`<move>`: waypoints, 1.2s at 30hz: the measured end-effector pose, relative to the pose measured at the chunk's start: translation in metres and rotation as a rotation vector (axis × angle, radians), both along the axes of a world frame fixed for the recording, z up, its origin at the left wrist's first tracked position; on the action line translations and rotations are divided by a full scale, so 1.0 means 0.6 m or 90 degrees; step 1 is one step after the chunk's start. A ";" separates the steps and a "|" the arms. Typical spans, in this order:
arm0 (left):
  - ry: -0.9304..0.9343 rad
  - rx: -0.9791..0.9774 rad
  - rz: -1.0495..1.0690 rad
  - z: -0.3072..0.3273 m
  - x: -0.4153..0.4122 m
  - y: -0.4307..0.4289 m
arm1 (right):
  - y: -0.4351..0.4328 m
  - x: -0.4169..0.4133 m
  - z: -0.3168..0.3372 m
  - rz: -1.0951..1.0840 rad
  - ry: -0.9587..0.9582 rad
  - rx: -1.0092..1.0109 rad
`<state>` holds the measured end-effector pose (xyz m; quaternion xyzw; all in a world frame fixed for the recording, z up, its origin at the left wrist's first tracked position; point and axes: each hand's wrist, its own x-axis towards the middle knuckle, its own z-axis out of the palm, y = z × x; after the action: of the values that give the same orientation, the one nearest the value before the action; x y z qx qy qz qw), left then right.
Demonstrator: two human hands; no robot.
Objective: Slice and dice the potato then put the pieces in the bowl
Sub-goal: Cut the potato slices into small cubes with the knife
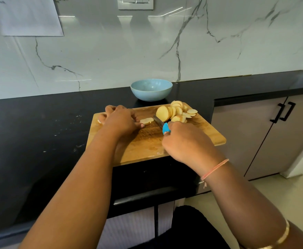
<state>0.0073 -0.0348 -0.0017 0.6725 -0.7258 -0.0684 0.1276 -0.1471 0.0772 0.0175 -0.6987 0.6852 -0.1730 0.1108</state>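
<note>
Your left fingers (135,117) are bent and press down on a pale potato slice (147,121). The slice sticks out from under their tips and lies flat on the wooden cutting board (202,131). Your left hand (119,120) sits palm down over the far left part of the board. Your right fingers (172,125) are curled tight round the blue handle of the knife (165,128), so your right hand (185,141) grips it. The grey blade points away from you and a little to the left. It sits between the slice you hold down and the pile of potato slices (176,111). The blade is right next to the big round slice at the front of that pile, but I cannot tell if it touches. The pile is at the far right corner of the board. Some slices stand on edge and lean on each other, and some lie flat. A thin pink thread band (214,170) goes round your right wrist, and a gold bangle (280,237) sits further up that arm. The board lies on a black counter (39,123). A light blue bowl (151,89) stands on the counter just behind the board. Behind it is a white wall (111,51) with grey lines, with a sheet of paper (26,17) at the top left. A cupboard (255,133) with black handles is on your right.
</note>
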 end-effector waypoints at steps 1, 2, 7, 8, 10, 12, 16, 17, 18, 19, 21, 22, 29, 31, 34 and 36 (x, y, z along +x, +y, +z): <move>0.013 -0.004 -0.002 0.001 0.000 0.000 | -0.002 0.001 -0.001 0.000 0.007 -0.004; 0.033 -0.005 -0.002 0.002 0.000 0.001 | -0.005 0.003 -0.002 0.004 0.012 -0.007; 0.105 -0.013 -0.008 0.000 -0.008 0.002 | -0.015 0.004 -0.004 0.005 -0.004 0.007; 0.114 -0.016 -0.010 -0.003 -0.008 -0.001 | -0.015 0.002 -0.004 -0.001 -0.006 0.005; 0.128 -0.013 -0.017 -0.007 -0.009 -0.004 | -0.017 0.001 -0.004 -0.005 -0.002 0.003; 0.141 -0.014 -0.022 -0.008 -0.012 -0.006 | -0.021 0.003 -0.002 0.001 -0.002 0.019; 0.116 -0.025 0.000 -0.002 -0.022 -0.002 | -0.033 0.006 0.007 0.005 -0.031 0.049; 0.096 -0.024 0.007 0.000 -0.024 0.002 | -0.035 0.007 0.012 0.008 -0.036 0.051; 0.078 -0.027 0.016 0.000 -0.026 0.004 | -0.036 0.007 0.017 0.014 -0.036 0.053; 0.066 -0.029 0.027 0.001 -0.027 0.007 | -0.037 0.009 0.021 0.020 -0.034 0.057; 0.058 -0.029 0.047 0.002 -0.030 0.008 | -0.036 0.015 0.028 0.029 -0.022 0.071; 0.053 -0.030 0.055 0.002 -0.031 0.008 | -0.035 0.020 0.030 0.031 -0.015 0.080; 0.012 -0.051 0.086 -0.002 -0.044 0.010 | -0.019 0.022 0.042 0.057 -0.020 0.105; 0.006 -0.053 0.086 -0.002 -0.043 0.010 | 0.002 0.011 0.039 0.061 -0.024 0.100; 0.008 -0.058 0.078 -0.002 -0.042 0.012 | 0.031 -0.003 0.032 0.068 -0.021 0.099; 0.014 -0.052 0.071 0.000 -0.039 0.012 | 0.035 -0.010 0.034 0.060 -0.031 0.093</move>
<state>-0.0158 -0.0275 -0.0017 0.7052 -0.6881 -0.0391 0.1665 -0.1533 0.0981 0.0381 -0.7160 0.6594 -0.1339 0.1863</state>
